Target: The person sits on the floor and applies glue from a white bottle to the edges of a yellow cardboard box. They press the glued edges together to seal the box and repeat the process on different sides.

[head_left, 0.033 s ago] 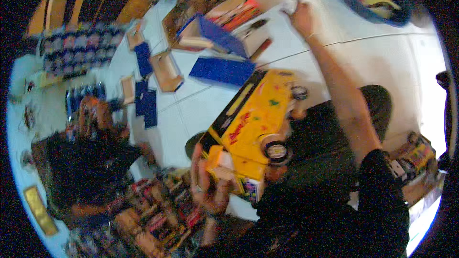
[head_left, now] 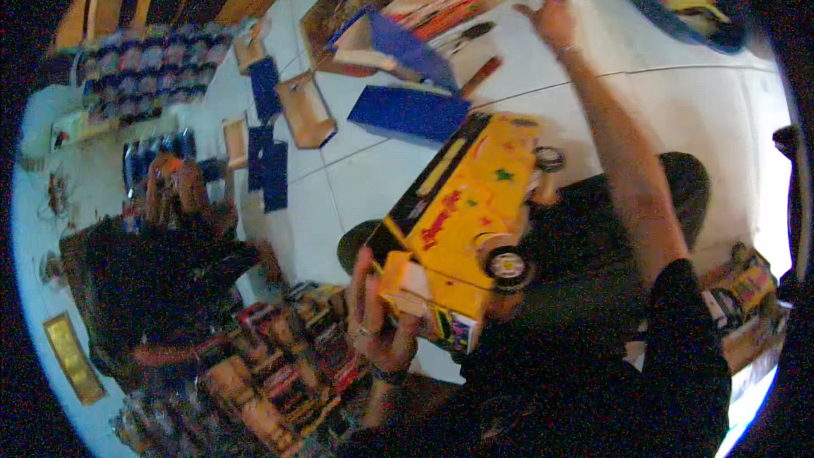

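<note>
A yellow toy truck with a black strip, coloured stickers and dark-tyred wheels lies tilted across my lap. My left hand grips its near end, fingers wrapped around the yellow block-like part there. My right arm is stretched far forward. At its end my right hand hovers over or touches the pale tiled floor, thumb and finger apart, with nothing visible between them. Nearest to it are an orange-red box and a small dark object on the floor.
Blue panels and wooden tray-like pieces lie ahead. Another person sits at left, hands raised around something orange. Many small wooden pieces are heaped at lower left. A dark tub stands far right.
The whole view has shifted, so things appear slightly further right and higher. My right hand's fingers look more spread. My left hand keeps its hold on the toy truck.
</note>
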The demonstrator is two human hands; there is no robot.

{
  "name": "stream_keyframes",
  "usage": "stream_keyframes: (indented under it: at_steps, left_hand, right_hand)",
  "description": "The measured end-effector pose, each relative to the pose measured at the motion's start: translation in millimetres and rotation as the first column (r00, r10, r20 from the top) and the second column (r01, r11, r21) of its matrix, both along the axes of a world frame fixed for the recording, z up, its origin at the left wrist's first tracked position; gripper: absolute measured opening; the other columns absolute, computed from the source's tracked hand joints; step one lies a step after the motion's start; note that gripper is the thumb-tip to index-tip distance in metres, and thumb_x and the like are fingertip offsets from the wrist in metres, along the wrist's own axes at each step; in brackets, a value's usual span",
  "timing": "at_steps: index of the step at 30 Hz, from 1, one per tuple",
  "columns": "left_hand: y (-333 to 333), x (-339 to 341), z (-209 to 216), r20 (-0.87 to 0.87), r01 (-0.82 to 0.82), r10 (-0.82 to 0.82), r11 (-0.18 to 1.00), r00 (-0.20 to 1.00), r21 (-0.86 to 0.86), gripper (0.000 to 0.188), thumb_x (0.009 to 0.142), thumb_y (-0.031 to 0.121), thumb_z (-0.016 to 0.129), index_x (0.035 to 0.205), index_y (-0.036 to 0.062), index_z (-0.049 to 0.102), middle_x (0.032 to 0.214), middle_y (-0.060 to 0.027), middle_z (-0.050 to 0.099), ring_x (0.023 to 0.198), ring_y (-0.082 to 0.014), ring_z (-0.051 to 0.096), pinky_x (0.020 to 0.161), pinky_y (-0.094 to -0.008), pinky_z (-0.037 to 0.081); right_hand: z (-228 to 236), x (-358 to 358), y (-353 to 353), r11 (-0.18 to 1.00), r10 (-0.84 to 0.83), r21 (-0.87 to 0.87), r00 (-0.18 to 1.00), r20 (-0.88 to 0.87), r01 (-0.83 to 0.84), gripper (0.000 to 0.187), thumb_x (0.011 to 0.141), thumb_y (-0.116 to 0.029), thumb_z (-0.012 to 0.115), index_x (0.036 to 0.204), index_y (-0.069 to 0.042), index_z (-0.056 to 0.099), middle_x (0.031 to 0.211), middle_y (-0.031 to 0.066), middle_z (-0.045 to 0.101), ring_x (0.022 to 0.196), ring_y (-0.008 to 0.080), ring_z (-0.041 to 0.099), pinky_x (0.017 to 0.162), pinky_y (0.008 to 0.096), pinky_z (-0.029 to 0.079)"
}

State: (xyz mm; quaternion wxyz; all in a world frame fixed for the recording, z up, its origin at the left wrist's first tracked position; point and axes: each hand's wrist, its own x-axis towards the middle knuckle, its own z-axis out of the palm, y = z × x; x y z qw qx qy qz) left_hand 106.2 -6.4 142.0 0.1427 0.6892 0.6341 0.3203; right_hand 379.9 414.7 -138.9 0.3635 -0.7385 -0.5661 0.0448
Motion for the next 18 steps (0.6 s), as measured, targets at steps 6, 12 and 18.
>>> stream_keyframes:
  at_steps: [6, 12, 18]
  left_hand:
    - [-21, -13, -30, -0.019, -0.023, 0.025, 0.995, 1.000, 0.094, 0.057, 0.090, 0.027, 0.070, 0.140, 0.0086, 0.050, 0.142, -0.0330, 0.046, 0.130, -0.0475, 0.049, 0.105, -0.0543, 0.043]
    - [18, -15, -1, 0.242, 0.048, -0.051, 0.999, 0.969, 0.018, 0.060, 0.081, 0.026, 0.081, 0.132, 0.0075, 0.054, 0.146, -0.0295, 0.041, 0.134, -0.0440, 0.046, 0.109, -0.0545, 0.040]
    - [47, -58, 19, 0.362, 0.259, -0.239, 0.966, 0.901, -0.008, 0.041, 0.072, 0.021, 0.088, 0.104, 0.0054, 0.067, 0.137, -0.0249, 0.051, 0.132, -0.0522, 0.045, 0.107, -0.0621, 0.038]
  right_hand:
    - [-44, -6, 15, 0.994, -0.008, -0.111, 0.988, -0.157, -0.010, 0.053, 0.088, -0.047, 0.068, 0.128, -0.012, 0.063, 0.126, 0.0213, 0.060, 0.111, 0.0375, 0.061, 0.091, 0.0553, 0.048]
    - [-26, 2, 29, 0.982, 0.160, 0.146, 0.945, -0.284, -0.122, 0.041, 0.090, -0.041, 0.068, 0.117, -0.009, 0.069, 0.116, 0.0190, 0.068, 0.102, 0.0373, 0.066, 0.086, 0.0495, 0.052]
    - [101, -14, -85, 0.891, 0.370, 0.085, 0.602, -0.707, -0.447, 0.039, 0.103, -0.037, 0.052, 0.127, -0.008, 0.062, 0.118, 0.0033, 0.063, 0.103, 0.0113, 0.059, 0.084, 0.0295, 0.050]
